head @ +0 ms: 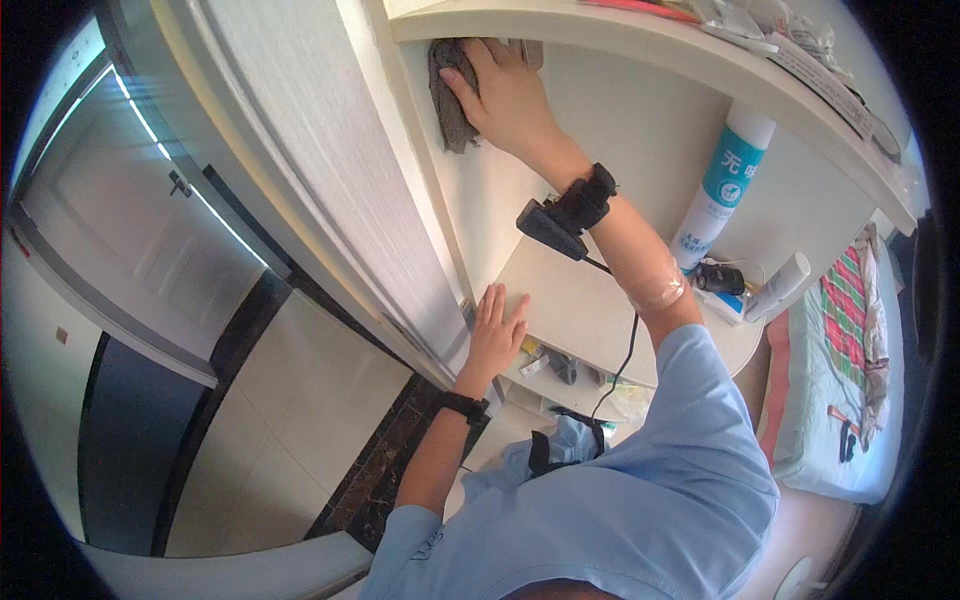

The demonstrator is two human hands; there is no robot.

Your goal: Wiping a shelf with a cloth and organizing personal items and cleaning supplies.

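High inside a cream shelf unit, my right hand (510,97) presses a grey-brown cloth (454,97) against the side panel, just under the upper shelf board (600,34). Below it, my left hand (495,334) lies flat, fingers spread, at the left edge of the lower shelf board (555,300), holding nothing. A black device is strapped to my right wrist, with a cable running down from it. To the right of my right forearm stands a tall white and teal spray can (724,180). A black item (720,279) and a white bottle (780,289) are beside the can's base.
Packets and papers (817,79) lie on the upper board. Small items (559,365) fill a lower compartment. A door frame (330,187) runs close on the left, with a door (142,202) beyond. A bed (832,420) with a striped cloth is at the right.
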